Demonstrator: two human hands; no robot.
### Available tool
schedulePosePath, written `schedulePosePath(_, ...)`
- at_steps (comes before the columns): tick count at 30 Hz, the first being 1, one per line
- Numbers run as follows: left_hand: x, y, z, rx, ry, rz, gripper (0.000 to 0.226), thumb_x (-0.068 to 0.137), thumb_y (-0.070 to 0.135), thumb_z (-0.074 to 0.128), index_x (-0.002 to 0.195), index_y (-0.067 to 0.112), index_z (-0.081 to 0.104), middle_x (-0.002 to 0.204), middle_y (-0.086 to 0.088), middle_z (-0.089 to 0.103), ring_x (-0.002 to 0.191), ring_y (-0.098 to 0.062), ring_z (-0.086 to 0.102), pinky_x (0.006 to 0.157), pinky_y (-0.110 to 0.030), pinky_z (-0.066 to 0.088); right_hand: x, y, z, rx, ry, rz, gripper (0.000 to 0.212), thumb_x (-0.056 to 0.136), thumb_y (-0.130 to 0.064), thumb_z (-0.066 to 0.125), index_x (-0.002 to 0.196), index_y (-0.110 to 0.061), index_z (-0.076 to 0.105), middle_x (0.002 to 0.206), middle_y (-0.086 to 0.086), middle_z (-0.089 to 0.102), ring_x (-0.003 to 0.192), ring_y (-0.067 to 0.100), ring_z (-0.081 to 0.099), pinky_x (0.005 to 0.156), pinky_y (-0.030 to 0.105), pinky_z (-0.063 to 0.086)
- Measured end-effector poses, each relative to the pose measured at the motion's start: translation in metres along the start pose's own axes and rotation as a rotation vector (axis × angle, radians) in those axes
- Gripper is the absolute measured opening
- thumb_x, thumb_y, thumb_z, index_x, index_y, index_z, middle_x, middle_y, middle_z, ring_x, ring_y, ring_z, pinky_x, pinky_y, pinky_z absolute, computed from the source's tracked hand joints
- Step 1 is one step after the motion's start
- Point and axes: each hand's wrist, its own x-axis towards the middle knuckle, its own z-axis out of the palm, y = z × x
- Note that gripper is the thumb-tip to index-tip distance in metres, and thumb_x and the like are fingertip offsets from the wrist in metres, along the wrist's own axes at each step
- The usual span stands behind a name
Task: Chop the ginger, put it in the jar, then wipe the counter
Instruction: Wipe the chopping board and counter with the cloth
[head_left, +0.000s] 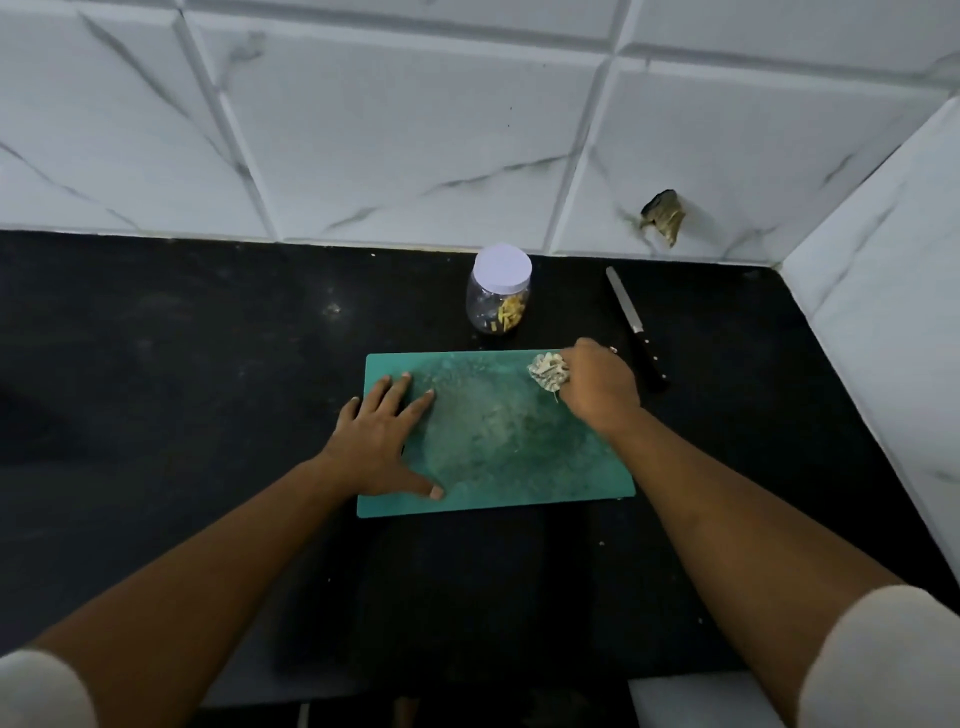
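Observation:
A green cutting board lies on the black counter. My left hand rests flat on the board's left part with fingers spread. My right hand grips a crumpled pale cloth against the board's far right corner. Behind the board stands a clear plastic jar with a white lid on it and yellow chopped ginger inside. A knife with a dark handle lies on the counter to the right of the jar.
White marble-look tiles form the back wall and a side wall closes the right. A broken hole marks the back wall low on the right. The counter's front edge runs below my forearms.

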Motion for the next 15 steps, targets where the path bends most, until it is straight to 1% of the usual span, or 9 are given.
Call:
schedulePosePath(2, 0.0, -0.002, 0.002, -0.007, 0.015, 0.007, 0.137, 0.059, 0.095, 0.06, 0.163, 0.036, -0.008, 0.17, -0.003, -0.02, 0.156, -0.029, -0.018, 0.125, -0.061, 0.003, -0.024, -0.002, -0.001, 0.006, -0.101, -0.137, 0.012, 0.088, -0.013, 0.067, 0.1, -0.012, 0.07, 0.102, 0.007, 0.057, 0.097, 0.033, 0.063, 0.077, 0.04, 0.05)
schedulePosePath(4, 0.0, -0.003, 0.003, -0.015, 0.029, 0.012, 0.137, 0.058, 0.096, 0.059, 0.163, 0.037, -0.007, 0.17, -0.003, -0.02, 0.156, -0.029, -0.017, 0.125, -0.061, 0.004, -0.051, -0.001, -0.007, 0.004, -0.302, -0.265, 0.011, 0.084, -0.005, 0.064, 0.088, -0.014, 0.066, 0.093, 0.0, 0.054, 0.089, 0.027, 0.059, 0.069, 0.035, 0.044)
schedulePosePath(6, 0.0, -0.003, 0.004, -0.017, 0.035, 0.017, 0.137, 0.058, 0.096, 0.058, 0.163, 0.036, -0.006, 0.17, -0.003, -0.019, 0.157, -0.029, -0.017, 0.125, -0.061, 0.004, -0.059, 0.004, -0.022, 0.042, -0.461, -0.269, 0.02, 0.08, 0.0, 0.061, 0.074, -0.018, 0.061, 0.082, 0.001, 0.06, 0.079, 0.023, 0.059, 0.067, 0.036, 0.046)
schedulePosePath(7, -0.001, -0.003, 0.004, -0.014, 0.033, 0.023, 0.137, 0.058, 0.096, 0.058, 0.163, 0.035, -0.007, 0.17, -0.003, -0.019, 0.157, -0.029, -0.017, 0.125, -0.061, 0.004, -0.055, 0.006, -0.031, 0.084, -0.468, -0.233, 0.024, 0.08, 0.0, 0.062, 0.071, -0.022, 0.061, 0.078, 0.002, 0.063, 0.075, 0.022, 0.062, 0.068, 0.039, 0.05)
schedulePosePath(8, -0.001, -0.003, 0.003, -0.007, 0.028, 0.031, 0.138, 0.059, 0.096, 0.058, 0.163, 0.035, -0.008, 0.17, -0.004, -0.02, 0.156, -0.03, -0.017, 0.125, -0.062, 0.004, -0.049, 0.006, -0.039, 0.136, -0.414, -0.186, 0.025, 0.081, -0.001, 0.064, 0.071, -0.024, 0.063, 0.078, 0.002, 0.066, 0.075, 0.022, 0.065, 0.069, 0.04, 0.053)
schedulePosePath(9, -0.001, -0.003, 0.002, 0.002, 0.018, 0.042, 0.139, 0.059, 0.096, 0.059, 0.163, 0.033, -0.009, 0.17, -0.005, -0.021, 0.156, -0.03, -0.018, 0.125, -0.061, 0.003, -0.041, 0.006, -0.048, 0.196, -0.309, -0.14, 0.023, 0.083, -0.003, 0.067, 0.075, -0.025, 0.066, 0.079, 0.002, 0.068, 0.076, 0.021, 0.066, 0.068, 0.04, 0.055)
schedulePosePath(12, -0.003, -0.009, -0.005, 0.013, -0.027, 0.088, 0.144, 0.058, 0.093, 0.065, 0.163, 0.029, -0.011, 0.169, -0.006, -0.022, 0.156, -0.03, -0.019, 0.125, -0.06, 0.002, -0.012, -0.006, -0.057, 0.24, 0.058, -0.079, 0.011, 0.084, -0.007, 0.07, 0.085, -0.018, 0.07, 0.084, -0.001, 0.062, 0.082, 0.025, 0.064, 0.066, 0.034, 0.044)
schedulePosePath(13, -0.004, -0.013, -0.008, 0.009, -0.041, 0.098, 0.145, 0.058, 0.091, 0.067, 0.163, 0.028, -0.011, 0.17, -0.006, -0.02, 0.156, -0.029, -0.018, 0.125, -0.059, 0.003, -0.004, -0.014, -0.053, 0.208, 0.101, -0.079, 0.009, 0.083, -0.007, 0.068, 0.088, -0.014, 0.07, 0.086, 0.001, 0.06, 0.084, 0.028, 0.064, 0.068, 0.035, 0.045)
schedulePosePath(15, -0.007, -0.021, -0.011, 0.009, -0.054, 0.09, 0.145, 0.059, 0.088, 0.071, 0.163, 0.026, -0.009, 0.17, -0.006, -0.018, 0.157, -0.03, -0.016, 0.125, -0.059, 0.006, 0.004, -0.033, -0.033, 0.164, 0.066, -0.058, 0.015, 0.082, -0.007, 0.066, 0.094, -0.013, 0.072, 0.09, 0.006, 0.062, 0.09, 0.035, 0.066, 0.073, 0.038, 0.05)
